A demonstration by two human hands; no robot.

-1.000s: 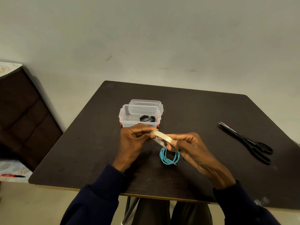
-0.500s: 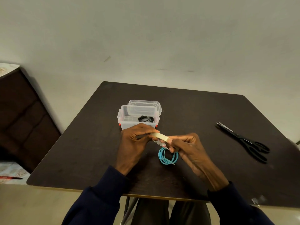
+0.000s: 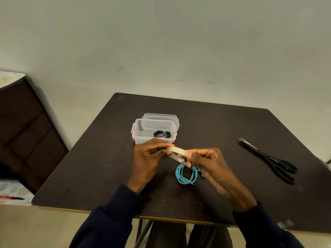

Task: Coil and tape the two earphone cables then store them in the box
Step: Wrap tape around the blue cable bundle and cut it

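A roll of pale tape [image 3: 176,151] is held above the dark table [image 3: 215,133] between both hands. My left hand [image 3: 149,156] pinches its left end with curled fingers. My right hand [image 3: 208,162] grips its right side. Just below the roll, a coiled blue earphone cable [image 3: 186,173] lies on the table, partly hidden by my right fingers. Behind my hands stands an open clear plastic box [image 3: 138,134], with a coiled black earphone cable [image 3: 162,134] inside it. The box lid [image 3: 160,117] leans at the box's far side.
Black scissors [image 3: 268,157] lie on the table at the right. A dark wooden cabinet [image 3: 26,133] stands to the left of the table. A plain wall rises behind.
Both hands keep hold of the tape roll, which tilts a little flatter between them. The blue cable and the box stay where they were.
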